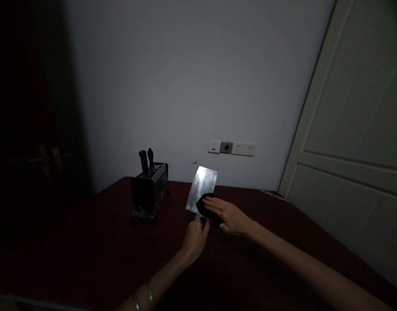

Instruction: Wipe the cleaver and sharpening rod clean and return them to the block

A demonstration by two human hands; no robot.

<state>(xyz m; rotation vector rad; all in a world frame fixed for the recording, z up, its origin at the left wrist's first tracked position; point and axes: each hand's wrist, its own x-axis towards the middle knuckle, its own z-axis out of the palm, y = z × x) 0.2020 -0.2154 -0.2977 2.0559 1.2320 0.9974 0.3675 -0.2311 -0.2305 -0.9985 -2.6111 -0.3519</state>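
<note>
The cleaver (202, 183) is held tilted near the centre of the frame, its handle enclosed by the left hand (195, 239); a black cloth (205, 204) is pressed onto the lower blade under the extended fingers of the right hand (229, 216); how the right thumb is placed cannot be clearly told. Wiping of the blade is judged to be the step in hand; for the next move, a firm hold on the handle seems called for, with the cloth kept flat and fingertips clear of the edge. Left of centre, a knife block (143, 196) is stood on the dark red table (250, 259); wall sockets (244, 149) are seen right of centre.
</note>
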